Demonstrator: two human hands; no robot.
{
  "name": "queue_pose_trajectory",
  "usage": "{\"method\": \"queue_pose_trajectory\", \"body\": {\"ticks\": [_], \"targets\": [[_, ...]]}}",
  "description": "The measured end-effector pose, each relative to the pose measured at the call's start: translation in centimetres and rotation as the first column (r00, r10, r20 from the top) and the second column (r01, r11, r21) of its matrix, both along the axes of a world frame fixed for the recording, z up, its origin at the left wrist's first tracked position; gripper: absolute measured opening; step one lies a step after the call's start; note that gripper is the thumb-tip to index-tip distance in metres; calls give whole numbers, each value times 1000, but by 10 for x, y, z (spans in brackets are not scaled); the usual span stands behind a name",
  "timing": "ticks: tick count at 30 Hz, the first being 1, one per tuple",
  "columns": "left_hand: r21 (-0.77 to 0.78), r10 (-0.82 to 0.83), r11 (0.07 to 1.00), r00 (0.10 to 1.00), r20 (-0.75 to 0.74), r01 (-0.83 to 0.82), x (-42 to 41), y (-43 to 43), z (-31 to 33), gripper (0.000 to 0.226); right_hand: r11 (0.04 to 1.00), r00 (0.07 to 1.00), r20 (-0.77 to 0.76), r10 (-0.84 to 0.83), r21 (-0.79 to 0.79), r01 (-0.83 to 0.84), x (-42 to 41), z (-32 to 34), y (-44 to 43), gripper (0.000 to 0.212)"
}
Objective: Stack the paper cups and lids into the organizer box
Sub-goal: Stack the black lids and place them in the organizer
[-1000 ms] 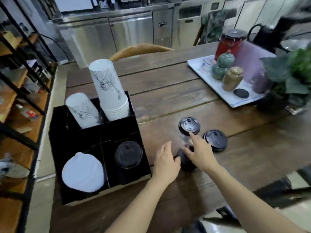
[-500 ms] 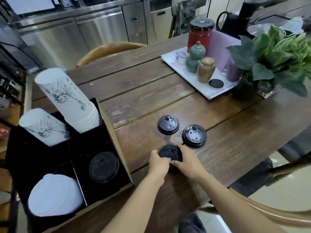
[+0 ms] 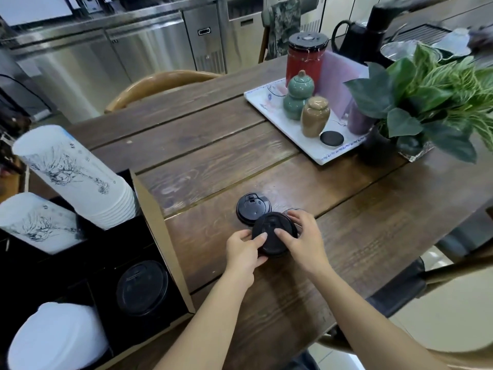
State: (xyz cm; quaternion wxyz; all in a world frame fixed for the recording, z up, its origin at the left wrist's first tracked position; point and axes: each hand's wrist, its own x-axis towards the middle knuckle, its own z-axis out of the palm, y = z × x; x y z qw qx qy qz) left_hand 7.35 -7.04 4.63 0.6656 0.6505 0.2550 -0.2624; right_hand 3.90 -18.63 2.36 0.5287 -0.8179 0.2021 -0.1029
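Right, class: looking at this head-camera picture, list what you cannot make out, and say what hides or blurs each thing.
- Third loose lid: mostly hidden behind the right hand and the held lid.
- How many lids the hands hold: hidden by the left hand and the fingers.
- Organizer box: its left side is cut off by the picture's edge.
- Print on the held lid: too small.
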Motion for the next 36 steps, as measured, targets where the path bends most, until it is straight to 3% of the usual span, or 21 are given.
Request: {"method": "queue_pose_trajectory", "body": {"ticks": [3, 9, 15, 25, 28, 31, 36], "targets": [[8, -47, 999, 999, 27, 47, 7, -15, 1, 43, 997, 997, -22, -79, -14, 79, 4, 2, -18, 41], [33, -121, 992, 992, 47, 120, 16, -46, -3, 36, 993, 993, -66, -96, -80, 90, 8, -4, -47, 37], [70, -131, 989, 991, 35, 128, 20, -61, -11, 31, 995, 991, -123, -55, -94, 43, 15, -17, -65, 33], [81, -162, 982, 982, -97, 170, 27, -65, -16, 43, 989, 969, -234, 81, -104, -107, 30, -27, -76, 35], [75, -178, 979, 977, -121, 188, 29, -67, -19, 24, 990, 940, -337, 52, -104, -92, 31, -34, -81, 30], [81, -179, 979, 978, -103, 188, 29, -73, -20, 9, 980, 890, -456, -4, -177, -86, 29, -34, -81, 40], [76, -141, 986, 983, -120, 151, 30, -77, -19, 10, 1000, 934, -357, 24, -1, -26, 26, -28, -78, 35]]}}
